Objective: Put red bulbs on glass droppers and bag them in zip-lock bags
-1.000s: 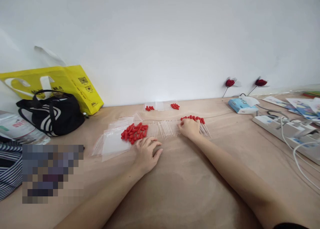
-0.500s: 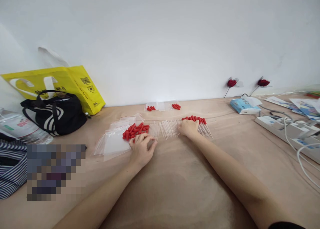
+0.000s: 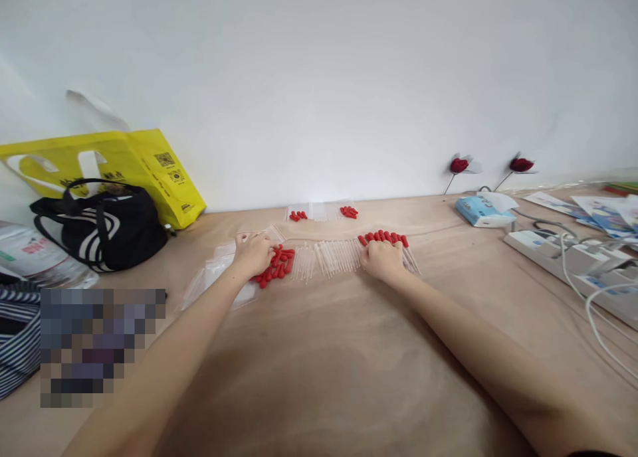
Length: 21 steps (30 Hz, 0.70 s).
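Observation:
My left hand (image 3: 254,253) is over the left edge of a pile of small red rounded pieces (image 3: 276,268), its fingers arched and apart, with no piece visible in them. Beneath and beside it lie clear zip-lock bags (image 3: 207,277). My right hand (image 3: 383,260) is closed with curled fingers at a row of thin sticks with red tips (image 3: 383,236); whatever it grips is hidden under the fingers. Between the hands, pale thin sticks (image 3: 336,258) lie side by side.
A clear bag (image 3: 319,211) with two small groups of red pieces lies by the wall. Left are a yellow bag (image 3: 144,158), a black bag (image 3: 100,231) and a large bottle (image 3: 44,254). Right are a tissue pack (image 3: 483,211), power strips (image 3: 563,258) and white cables (image 3: 588,317).
My left hand has moved left and away from me, from in front of the red pile to over its left edge. My right hand stays at the red-tipped sticks. The view has shifted slightly.

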### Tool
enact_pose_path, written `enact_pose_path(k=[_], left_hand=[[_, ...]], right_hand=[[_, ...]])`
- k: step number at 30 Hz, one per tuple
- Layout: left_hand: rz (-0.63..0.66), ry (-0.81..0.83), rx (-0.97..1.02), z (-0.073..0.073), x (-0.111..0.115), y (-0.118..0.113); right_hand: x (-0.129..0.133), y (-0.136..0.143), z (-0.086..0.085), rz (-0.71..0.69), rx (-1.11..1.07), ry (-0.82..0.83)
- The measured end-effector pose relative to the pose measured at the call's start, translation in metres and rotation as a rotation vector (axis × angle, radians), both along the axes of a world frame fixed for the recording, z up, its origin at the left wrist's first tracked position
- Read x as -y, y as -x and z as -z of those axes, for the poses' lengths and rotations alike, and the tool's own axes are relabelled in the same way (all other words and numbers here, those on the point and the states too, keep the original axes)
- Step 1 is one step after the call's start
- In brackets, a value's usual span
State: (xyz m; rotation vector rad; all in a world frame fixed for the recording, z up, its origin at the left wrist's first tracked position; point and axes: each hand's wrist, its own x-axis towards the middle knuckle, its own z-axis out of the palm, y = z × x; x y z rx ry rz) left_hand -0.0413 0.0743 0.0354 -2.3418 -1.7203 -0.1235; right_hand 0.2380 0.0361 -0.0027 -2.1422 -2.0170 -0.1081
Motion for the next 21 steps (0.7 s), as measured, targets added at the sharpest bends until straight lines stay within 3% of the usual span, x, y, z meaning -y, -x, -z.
enact_pose_path(k=[5,10,14,17,21], left_hand=[[0.049,0.022,-0.005,0.001,-0.008,-0.002],[0.102,-0.009,0.044,-0.010,0.000,-0.007],[0.209,-0.009,0.111,-0.009,0.034,-0.028],[0.462,0.030,0.247,0.007,0.069,-0.048],[0.525,0.056,0.352,0.031,0.099,-0.066]], right_hand=[[0.018,-0.012,0.012,-0.069,-0.017,-0.138],[0.037,-0.024,0.024,-0.310,-0.135,-0.317],[0.051,-0.024,0.024,-0.506,-0.204,-0.357],[0.058,-0.019,0.022,-0.618,-0.258,-0.318],[0.065,-0.012,0.020,-0.677,-0.297,-0.274]])
